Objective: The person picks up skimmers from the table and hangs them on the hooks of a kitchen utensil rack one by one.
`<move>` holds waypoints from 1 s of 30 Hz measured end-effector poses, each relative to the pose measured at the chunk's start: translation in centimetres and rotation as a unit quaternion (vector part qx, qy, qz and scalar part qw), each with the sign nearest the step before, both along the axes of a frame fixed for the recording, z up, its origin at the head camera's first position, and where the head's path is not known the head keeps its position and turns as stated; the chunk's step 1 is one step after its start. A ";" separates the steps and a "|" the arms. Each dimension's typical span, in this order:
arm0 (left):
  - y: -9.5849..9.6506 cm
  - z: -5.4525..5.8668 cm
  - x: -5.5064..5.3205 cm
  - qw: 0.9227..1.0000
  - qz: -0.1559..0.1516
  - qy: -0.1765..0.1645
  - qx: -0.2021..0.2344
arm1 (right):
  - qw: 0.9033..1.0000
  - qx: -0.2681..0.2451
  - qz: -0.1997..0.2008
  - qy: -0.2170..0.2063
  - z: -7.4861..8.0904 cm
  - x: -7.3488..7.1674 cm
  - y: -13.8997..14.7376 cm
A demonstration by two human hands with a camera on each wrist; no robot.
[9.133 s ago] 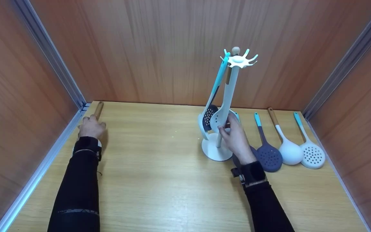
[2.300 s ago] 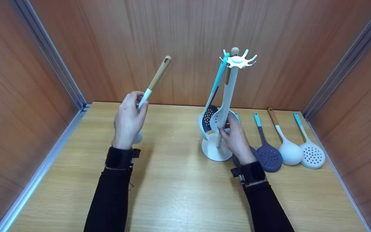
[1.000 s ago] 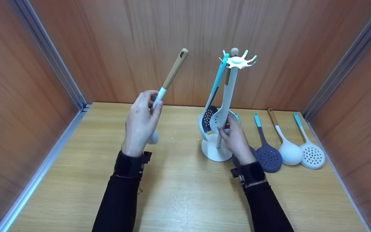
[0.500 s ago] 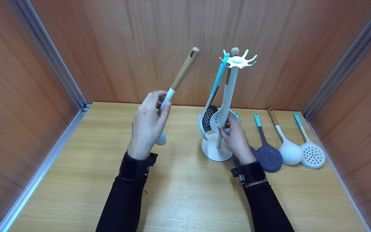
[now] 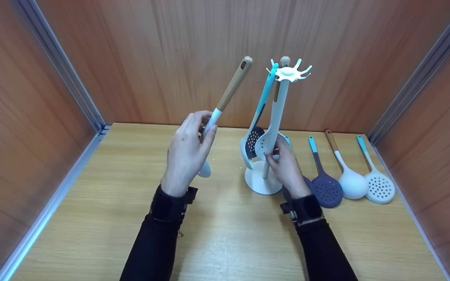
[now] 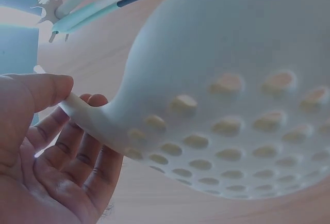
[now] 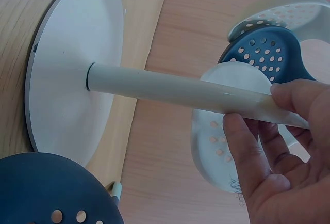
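My left hand [image 5: 188,150] pinches a white skimmer [image 5: 231,88] by its neck, thumb against fingers, and holds it above the table. Its wooden handle slants up to the right; in the left wrist view the perforated bowl [image 6: 232,53] fills much of the frame. My right hand [image 5: 287,168] grips the pole [image 7: 170,87] of a white utensil stand [image 5: 258,183] low down, between thumb and fingers. From the hooked top [image 5: 290,73] hang a turquoise-handled utensil [image 5: 265,91], a dark perforated one [image 5: 253,141] and a white perforated one [image 5: 261,146], all on the stand's left side.
On the table right of the stand lie a dark skimmer [image 5: 327,191], a white ladle [image 5: 353,185] and a white skimmer with turquoise handle [image 5: 380,189]. Another dark utensil [image 5: 308,182] is partly hidden by my right wrist. Wooden walls [image 5: 193,47] enclose the back and sides.
My left hand has lifted the skimmer from the far left of the table and carried it rightward, closer to the stand. My right hand stays on the pole.
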State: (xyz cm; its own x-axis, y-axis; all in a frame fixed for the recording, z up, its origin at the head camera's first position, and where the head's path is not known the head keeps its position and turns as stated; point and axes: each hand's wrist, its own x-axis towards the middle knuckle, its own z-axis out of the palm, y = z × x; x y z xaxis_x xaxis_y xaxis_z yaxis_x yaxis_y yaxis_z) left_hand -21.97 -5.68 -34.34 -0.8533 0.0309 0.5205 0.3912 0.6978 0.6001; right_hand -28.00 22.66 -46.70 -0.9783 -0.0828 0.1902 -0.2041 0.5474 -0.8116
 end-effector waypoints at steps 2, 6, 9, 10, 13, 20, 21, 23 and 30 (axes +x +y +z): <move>0.3 0.1 0.1 1.000 -0.002 0.000 0.000 | 1.000 0.000 -0.001 -0.002 0.0 0.0 0.0; 0.8 0.2 0.4 1.000 -0.009 -0.002 0.003 | 1.000 0.002 -0.002 -0.004 0.0 -0.1 0.0; 1.3 0.3 0.5 1.000 -0.013 -0.005 0.003 | 1.000 0.004 -0.004 -0.005 0.0 -0.1 0.0; 1.4 0.3 0.6 1.000 -0.015 -0.006 0.002 | 1.000 0.005 -0.004 -0.005 0.0 -0.1 0.0; 1.8 0.3 0.8 1.000 -0.022 -0.002 -0.002 | 1.000 0.006 -0.006 -0.004 0.0 -0.2 0.1; 2.4 0.2 1.3 0.999 -0.041 0.017 -0.008 | 0.999 0.005 0.002 0.043 -0.2 -0.1 0.0; 2.5 0.1 1.3 0.999 -0.043 0.017 -0.009 | 0.999 0.005 0.004 0.047 -0.2 -0.1 0.0; 2.7 0.1 1.4 0.999 -0.046 0.015 -0.010 | 0.999 0.006 0.004 0.046 -0.2 -0.1 0.0; 3.3 -0.3 1.5 0.998 -0.058 0.005 -0.014 | 1.000 0.004 0.001 0.027 0.0 -0.2 -0.1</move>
